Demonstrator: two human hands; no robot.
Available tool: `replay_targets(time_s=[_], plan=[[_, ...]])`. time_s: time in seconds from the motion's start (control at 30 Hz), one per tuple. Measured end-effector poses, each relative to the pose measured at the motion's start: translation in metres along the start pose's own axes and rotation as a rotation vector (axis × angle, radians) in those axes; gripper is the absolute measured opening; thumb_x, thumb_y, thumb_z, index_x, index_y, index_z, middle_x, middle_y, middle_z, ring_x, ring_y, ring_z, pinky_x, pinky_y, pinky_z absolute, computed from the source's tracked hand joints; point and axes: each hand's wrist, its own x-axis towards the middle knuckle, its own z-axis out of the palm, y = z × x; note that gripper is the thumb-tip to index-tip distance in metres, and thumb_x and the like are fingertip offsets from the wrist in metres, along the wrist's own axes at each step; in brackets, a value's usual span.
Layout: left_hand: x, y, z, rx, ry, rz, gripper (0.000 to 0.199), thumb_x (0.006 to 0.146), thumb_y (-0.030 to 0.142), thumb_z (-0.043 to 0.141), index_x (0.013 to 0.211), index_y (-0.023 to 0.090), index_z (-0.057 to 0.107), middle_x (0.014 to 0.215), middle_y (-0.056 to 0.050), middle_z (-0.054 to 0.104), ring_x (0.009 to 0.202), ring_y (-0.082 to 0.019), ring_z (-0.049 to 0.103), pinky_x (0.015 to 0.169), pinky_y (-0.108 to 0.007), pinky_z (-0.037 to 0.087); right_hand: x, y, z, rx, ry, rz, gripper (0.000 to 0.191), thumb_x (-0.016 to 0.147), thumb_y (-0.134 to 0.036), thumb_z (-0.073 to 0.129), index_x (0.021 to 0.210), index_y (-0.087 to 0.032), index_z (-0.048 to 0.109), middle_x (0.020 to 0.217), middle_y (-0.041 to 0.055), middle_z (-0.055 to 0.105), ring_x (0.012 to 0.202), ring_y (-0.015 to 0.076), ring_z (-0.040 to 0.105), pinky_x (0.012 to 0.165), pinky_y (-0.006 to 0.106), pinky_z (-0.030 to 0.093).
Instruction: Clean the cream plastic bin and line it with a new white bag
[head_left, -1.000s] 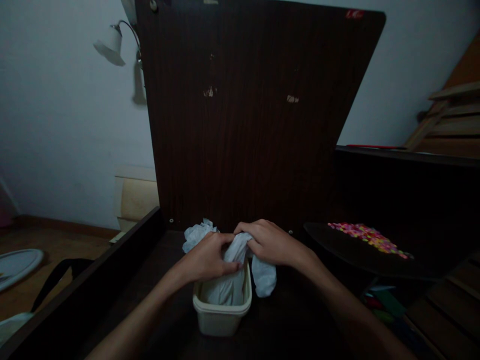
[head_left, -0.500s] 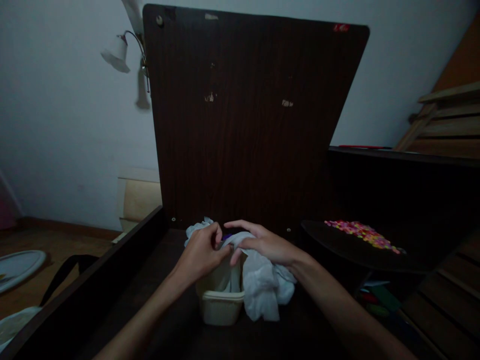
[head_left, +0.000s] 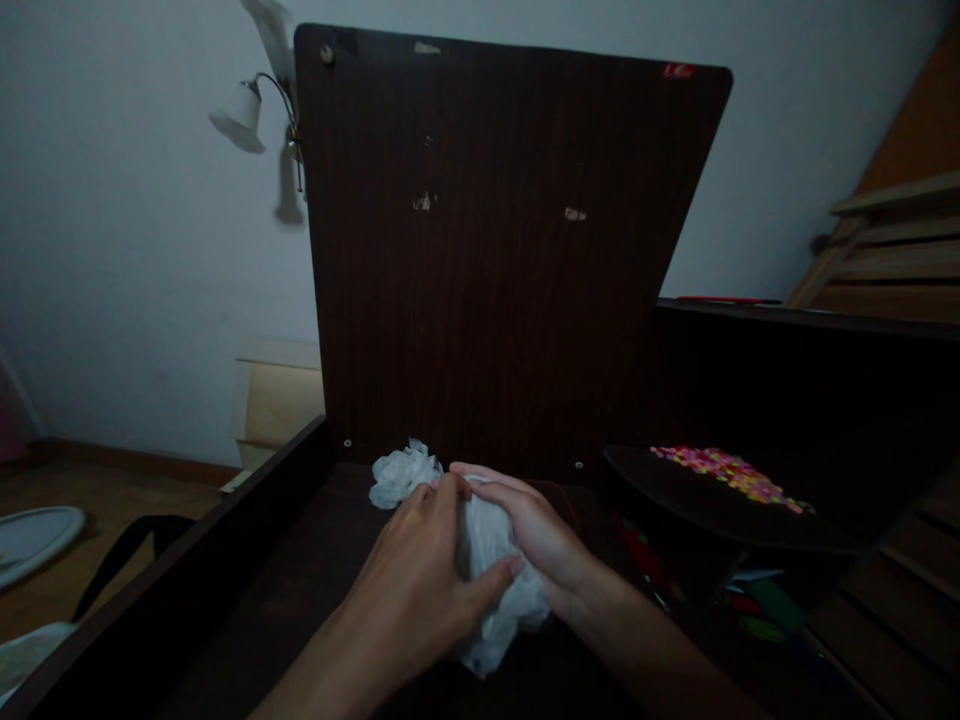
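My left hand (head_left: 420,560) and my right hand (head_left: 536,530) press from both sides on a crumpled white plastic bag (head_left: 491,545). The fingers of both hands curve around it, and the left thumb lies across its front. Its lower end hangs out below the hands, over the dark surface. No part of the cream-coloured basket shows; the bag and hands cover the place where it stood. Just beyond my left fingertips lies a second crumpled white plastic bag (head_left: 403,474), apart from the first.
A tall dark wooden panel (head_left: 480,250) rises behind the hands. At the left runs a raised wooden edge (head_left: 255,530). Small pink and yellow pieces (head_left: 727,475) lie on a rounded shelf (head_left: 645,475) at the right. A wall lamp (head_left: 240,118) hangs upper left.
The draped white bag has been gathered between both hands. The cream-coloured basket, visible before, no longer shows. My left hand has come lower and to the right over the bag.
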Motion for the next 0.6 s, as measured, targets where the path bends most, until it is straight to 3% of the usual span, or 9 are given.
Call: replay_targets(time_s=[0.1, 0.23, 0.43, 0.6], plan=[[0.003, -0.008, 0.005, -0.012, 0.01, 0.037, 0.045, 0.083, 0.029, 0.064, 0.123, 0.019, 0.046, 0.121, -0.017, 0.064, 0.115, -0.035, 0.063, 0.094, -0.047, 0.049, -0.007, -0.002, 0.008, 0.178, 0.091, 0.101, 0.043, 0.063, -0.035, 0.08, 0.102, -0.018, 0.08, 0.111, 0.0083, 0.079, 0.117, 0.0302, 0.067, 0.109, 0.042, 0.044], [0.006, -0.015, 0.004, -0.072, 0.018, 0.036, 0.044, 0.079, 0.013, 0.053, 0.121, 0.02, 0.042, 0.11, -0.013, 0.068, 0.101, -0.031, 0.069, 0.086, -0.043, 0.051, -0.008, -0.007, 0.01, 0.166, 0.076, 0.068, 0.039, 0.059, -0.032, 0.08, 0.096, -0.018, 0.082, 0.108, 0.0087, 0.079, 0.115, 0.0302, 0.067, 0.109, 0.042, 0.043], [0.006, -0.014, -0.003, -0.271, 0.124, 0.156, 0.026, 0.085, 0.012, 0.044, 0.108, 0.023, 0.046, 0.095, -0.005, 0.068, 0.083, -0.022, 0.067, 0.074, -0.033, 0.048, -0.002, -0.009, 0.003, 0.179, 0.065, 0.084, 0.035, 0.061, -0.029, 0.081, 0.094, -0.018, 0.081, 0.099, 0.009, 0.08, 0.111, 0.0305, 0.069, 0.105, 0.043, 0.046], [0.011, -0.012, -0.013, -0.314, 0.063, 0.263, 0.023, 0.086, 0.009, 0.039, 0.083, 0.022, 0.058, 0.089, -0.003, 0.066, 0.084, -0.019, 0.062, 0.077, -0.028, 0.046, 0.0, -0.011, -0.001, 0.173, -0.011, 0.087, 0.029, 0.067, -0.03, 0.079, 0.094, -0.021, 0.08, 0.105, 0.008, 0.079, 0.116, 0.0301, 0.068, 0.108, 0.045, 0.046]])
